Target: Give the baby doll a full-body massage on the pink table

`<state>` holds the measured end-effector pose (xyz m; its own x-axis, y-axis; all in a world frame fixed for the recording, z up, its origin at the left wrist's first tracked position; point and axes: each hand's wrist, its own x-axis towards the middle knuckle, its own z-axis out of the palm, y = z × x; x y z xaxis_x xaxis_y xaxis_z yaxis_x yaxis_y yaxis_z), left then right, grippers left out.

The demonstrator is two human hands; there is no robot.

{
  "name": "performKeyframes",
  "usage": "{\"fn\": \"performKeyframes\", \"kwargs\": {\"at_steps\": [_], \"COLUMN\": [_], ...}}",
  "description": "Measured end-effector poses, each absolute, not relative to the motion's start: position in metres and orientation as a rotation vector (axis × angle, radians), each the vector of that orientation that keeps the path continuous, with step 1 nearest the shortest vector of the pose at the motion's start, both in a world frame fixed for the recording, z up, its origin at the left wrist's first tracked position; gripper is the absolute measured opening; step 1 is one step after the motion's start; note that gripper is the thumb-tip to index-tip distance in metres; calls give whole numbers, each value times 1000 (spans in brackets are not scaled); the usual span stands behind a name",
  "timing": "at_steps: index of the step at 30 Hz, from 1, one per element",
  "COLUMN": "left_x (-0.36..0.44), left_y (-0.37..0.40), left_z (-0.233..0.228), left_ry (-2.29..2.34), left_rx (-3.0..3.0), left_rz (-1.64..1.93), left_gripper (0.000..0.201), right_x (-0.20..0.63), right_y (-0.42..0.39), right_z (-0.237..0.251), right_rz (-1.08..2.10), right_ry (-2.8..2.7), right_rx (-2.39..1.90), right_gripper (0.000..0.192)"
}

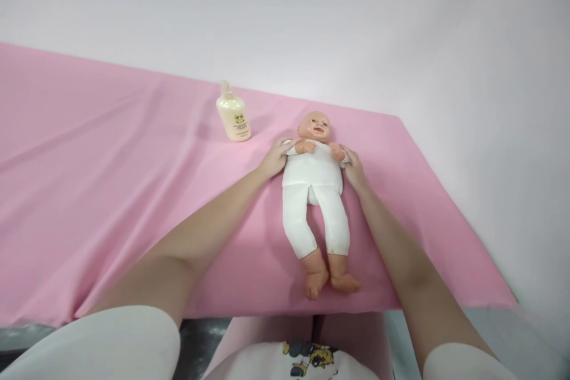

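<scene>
behind the far edge of the desk point(440, 237) there is a pale wall point(267, 18). the desk is covered by a pink cloth point(111, 190), which has long folds in its left part. two bare arms come in over the near edge: the left arm point(209, 231) goes diagonally toward the middle, the right arm point(403, 243) goes up and inward from the near right corner. both elbows are slightly bent, and the forearms lie low, one at each side of the doll point(313, 166). this doll, in white clothing, is on its back in the right half of the desk, its head toward the far edge and its bare feet close to the near edge. a bottle point(236, 120) with pale yellow content stands near the far edge, to the left of the doll's head. the hands are apart from each other. the left hand point(272, 160) has its fingers on one sleeve of the doll, and the right hand point(355, 170) touches the other sleeve. i cannot tell if they grip it or only rest there.
</scene>
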<state>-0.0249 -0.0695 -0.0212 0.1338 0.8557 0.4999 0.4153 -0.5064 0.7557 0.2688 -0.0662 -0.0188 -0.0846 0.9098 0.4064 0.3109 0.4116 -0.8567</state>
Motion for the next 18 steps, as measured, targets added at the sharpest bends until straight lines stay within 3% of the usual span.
{"fn": "performKeyframes", "kwargs": {"at_steps": [7, 14, 18], "left_x": [-26, -25, -29], "left_y": [-70, -75, -77], "left_z": [-21, -15, -16], "left_ry": [1214, 1217, 1276], "left_rx": [2078, 1977, 1728], "left_rz": [1282, 1332, 1418], "left_gripper": [66, 57, 70], "right_x": [268, 266, 272], "right_y": [-68, -67, -61], "right_z": [-19, -18, -23], "right_rz": [637, 751, 768], "right_ry": [-1672, -1545, -1450], "right_rx": [-1101, -1125, -1184], "right_gripper": [52, 48, 47]}}
